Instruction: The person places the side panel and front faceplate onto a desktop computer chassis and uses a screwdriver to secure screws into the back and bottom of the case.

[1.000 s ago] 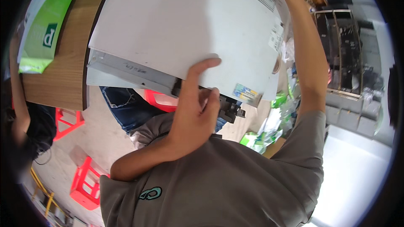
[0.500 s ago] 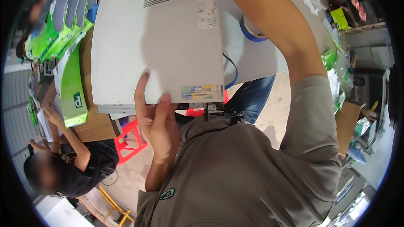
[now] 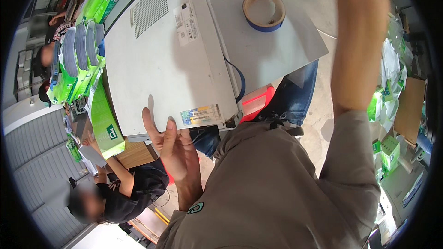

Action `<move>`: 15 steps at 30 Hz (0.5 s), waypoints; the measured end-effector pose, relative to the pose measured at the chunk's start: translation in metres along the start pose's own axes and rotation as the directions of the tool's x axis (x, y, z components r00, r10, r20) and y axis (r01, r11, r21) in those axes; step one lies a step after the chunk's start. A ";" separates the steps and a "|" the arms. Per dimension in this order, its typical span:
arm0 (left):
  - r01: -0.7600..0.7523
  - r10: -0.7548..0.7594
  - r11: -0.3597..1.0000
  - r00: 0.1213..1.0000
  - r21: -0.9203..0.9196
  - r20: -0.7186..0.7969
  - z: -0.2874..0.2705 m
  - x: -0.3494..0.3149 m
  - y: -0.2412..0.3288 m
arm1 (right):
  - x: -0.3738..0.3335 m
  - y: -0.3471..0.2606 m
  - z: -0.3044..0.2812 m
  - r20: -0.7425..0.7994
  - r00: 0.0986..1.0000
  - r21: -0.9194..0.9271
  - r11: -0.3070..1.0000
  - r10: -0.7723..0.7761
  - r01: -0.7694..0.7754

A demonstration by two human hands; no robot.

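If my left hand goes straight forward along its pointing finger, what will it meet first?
Probably the white casing: your left hand points onto its broad face from the near edge. Whether the index fingertip touches is hard to tell.

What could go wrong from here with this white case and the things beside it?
The white case appears to overhang the near edge of the table, so it might tip if the left hand slips. The blue strip dangling beside it could snag. The tape roll could get knocked if the case swings right.
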State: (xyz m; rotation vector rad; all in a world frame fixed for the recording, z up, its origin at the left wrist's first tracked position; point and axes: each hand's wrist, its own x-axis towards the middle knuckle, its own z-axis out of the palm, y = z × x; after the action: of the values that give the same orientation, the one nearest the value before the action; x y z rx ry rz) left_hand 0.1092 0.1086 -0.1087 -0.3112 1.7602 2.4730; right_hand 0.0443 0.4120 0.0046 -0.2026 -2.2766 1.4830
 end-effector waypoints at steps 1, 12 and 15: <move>-0.003 0.003 1.000 1.000 0.015 -0.007 -0.004 -0.001 0.001 | -0.027 0.023 -0.009 0.112 0.988 0.066 0.992 0.104 -0.112; -0.032 0.029 0.999 0.997 0.033 0.077 -0.004 -0.003 0.003 | -0.147 0.114 0.078 0.498 0.782 0.432 0.675 0.374 -0.598; -0.032 0.029 0.999 0.996 0.031 0.089 -0.003 -0.005 0.004 | -0.145 0.116 0.083 0.433 0.823 0.441 0.710 0.368 -0.549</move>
State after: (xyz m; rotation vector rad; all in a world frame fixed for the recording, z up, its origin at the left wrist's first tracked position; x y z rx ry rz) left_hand 0.1135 0.1045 -0.1047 -0.1698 1.7807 2.4356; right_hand 0.1294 0.3423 -0.1666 -0.4179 -1.9758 2.5467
